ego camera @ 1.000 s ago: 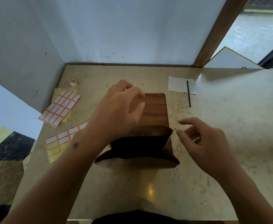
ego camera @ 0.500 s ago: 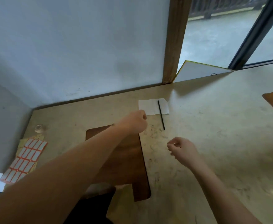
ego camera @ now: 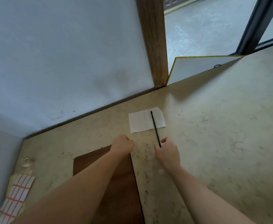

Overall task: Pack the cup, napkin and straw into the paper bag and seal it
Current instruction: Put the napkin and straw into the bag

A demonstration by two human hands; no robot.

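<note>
A thin black straw [ego camera: 155,128] lies slantwise across the right part of a white napkin [ego camera: 142,122] on the beige table, near the wall. My right hand [ego camera: 167,151] is at the straw's near end, with thumb and curled fingers pinching the tip. My left hand [ego camera: 123,143] is a closed fist just below the napkin's left corner, apart from it, with nothing visible in it. The paper bag and the cup are out of view.
A dark brown wooden panel [ego camera: 116,183] lies under my left forearm. Sheets of red-bordered labels [ego camera: 18,196] and a small tape roll [ego camera: 26,161] sit at the left edge. A wooden post [ego camera: 153,46] and a yellow-edged white board [ego camera: 197,67] stand at the back.
The view has swung up and away from the open paper bag, which has left the frame. Both hands moved forward toward the napkin, and my right hand reached the straw's near end.
</note>
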